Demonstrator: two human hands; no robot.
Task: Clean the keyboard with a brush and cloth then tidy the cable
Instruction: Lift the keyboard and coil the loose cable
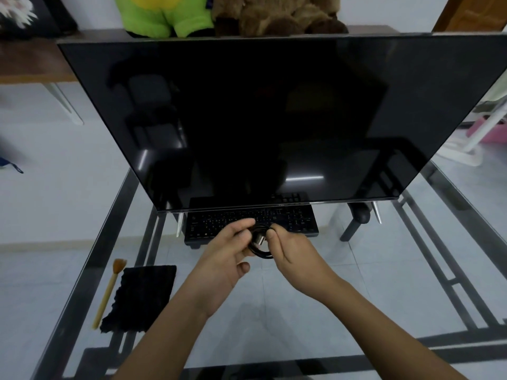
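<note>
Brush and cloth lie near-left on tabletop; I judge cleaning done. Left hand and right hand grip coiled cable over keyboard. Tidying unfinished.

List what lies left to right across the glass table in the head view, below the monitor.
brush → black cloth → left hand → cable, coiled and held between both hands → right hand. The keyboard is left out: it spans behind the hands.

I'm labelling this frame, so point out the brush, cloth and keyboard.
brush (107, 296), head view, on the middle of its handle.
cloth (141, 297), head view, on the centre of its fabric.
keyboard (299, 222), head view, on keys near its right end.
</note>
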